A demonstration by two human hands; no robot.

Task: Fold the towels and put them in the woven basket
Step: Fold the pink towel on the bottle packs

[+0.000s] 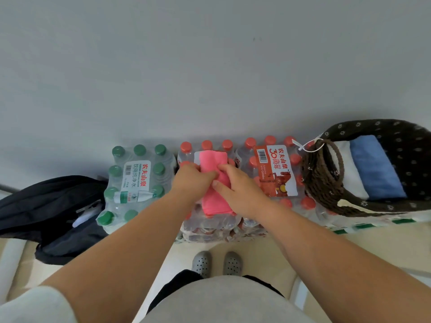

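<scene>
Gripping the pink towel [215, 202] from both sides, the left hand [193, 180] and the right hand [235, 185] meet at the centre of the frame. The left hand's fingers curl over the towel's left edge. The right hand's thumb and fingers close on the cloth from the right, so both hands are clamped on it and neither is spread flat. The towel is already a narrow strip, lying lengthwise on top of the shrink-wrapped red-capped bottle packs [277, 171] that serve as a work surface. One end shows above the hands and the other hangs toward the lower edge of the packs.

At the right edge of the frame sits the woven basket [321, 173], tilted so its opening faces the camera. Inside it lie a folded blue towel [375, 166] and a folded white towel [349, 173] side by side, touching. Two towels therefore look finished and stowed. The pink one seems to be partway through its folding (probably one more fold across its length is needed), and it has yet to go into the basket, which stands just beside the packs on the right. No other loose towel is visible, so this may well be the last one, though parts of the floor are hidden by the arms.

Left of centre stands a green-capped bottle pack [137, 180], and a black bag [46, 206] slumps at the left edge. Grey shoes [217, 264] show at the bottom centre.
</scene>
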